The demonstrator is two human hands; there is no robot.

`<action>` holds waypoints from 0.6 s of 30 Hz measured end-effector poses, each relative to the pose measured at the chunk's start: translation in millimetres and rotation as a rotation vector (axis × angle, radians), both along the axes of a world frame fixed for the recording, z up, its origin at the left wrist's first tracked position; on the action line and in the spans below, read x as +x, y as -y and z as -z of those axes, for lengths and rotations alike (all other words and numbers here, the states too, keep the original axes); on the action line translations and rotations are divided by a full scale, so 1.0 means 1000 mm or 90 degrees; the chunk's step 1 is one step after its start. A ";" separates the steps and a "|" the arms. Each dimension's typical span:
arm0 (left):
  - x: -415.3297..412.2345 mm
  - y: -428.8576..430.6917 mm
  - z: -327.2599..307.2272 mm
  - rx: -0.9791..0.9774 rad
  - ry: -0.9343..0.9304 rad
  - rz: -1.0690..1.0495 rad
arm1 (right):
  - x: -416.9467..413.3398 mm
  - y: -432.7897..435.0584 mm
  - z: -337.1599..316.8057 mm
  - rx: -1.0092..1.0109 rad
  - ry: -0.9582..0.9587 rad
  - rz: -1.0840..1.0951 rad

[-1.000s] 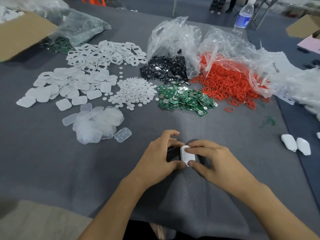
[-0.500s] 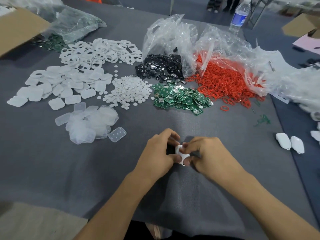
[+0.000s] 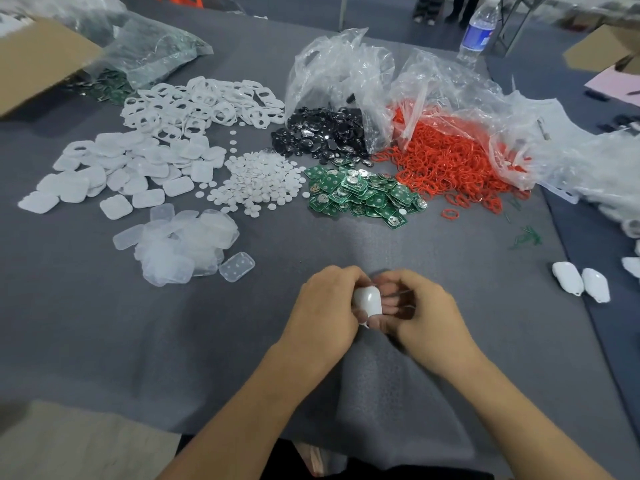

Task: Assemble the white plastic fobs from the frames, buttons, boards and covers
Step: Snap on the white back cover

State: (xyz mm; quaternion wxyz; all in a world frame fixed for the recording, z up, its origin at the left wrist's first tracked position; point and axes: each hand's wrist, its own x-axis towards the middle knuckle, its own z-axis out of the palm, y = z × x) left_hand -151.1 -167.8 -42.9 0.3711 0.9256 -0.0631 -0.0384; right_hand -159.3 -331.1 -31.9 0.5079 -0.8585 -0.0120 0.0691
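Observation:
A white plastic fob [image 3: 369, 301] is held between both hands just above the grey table cloth [image 3: 242, 323], its smooth rounded side up. My left hand [image 3: 327, 301] grips its left side and my right hand [image 3: 420, 311] curls round its right side. Farther back lie heaps of parts: white frames [image 3: 201, 105], white covers [image 3: 121, 168], small white round buttons [image 3: 258, 183], green boards [image 3: 360, 194] and translucent pads [image 3: 187, 244].
Black discs [image 3: 322, 135] and red rings [image 3: 450, 164] spill from clear bags at the back. Two finished white fobs [image 3: 580, 282] lie at the right. A cardboard box [image 3: 31, 57] stands far left, a water bottle [image 3: 478, 29] far back.
The fob was pressed flat on the cloth under both hands. It has since been lifted and turned over, and both hands now wrap round it.

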 end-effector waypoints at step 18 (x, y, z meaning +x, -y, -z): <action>-0.039 0.005 0.016 -0.627 -0.006 -0.160 | -0.026 -0.028 0.015 0.302 0.064 0.107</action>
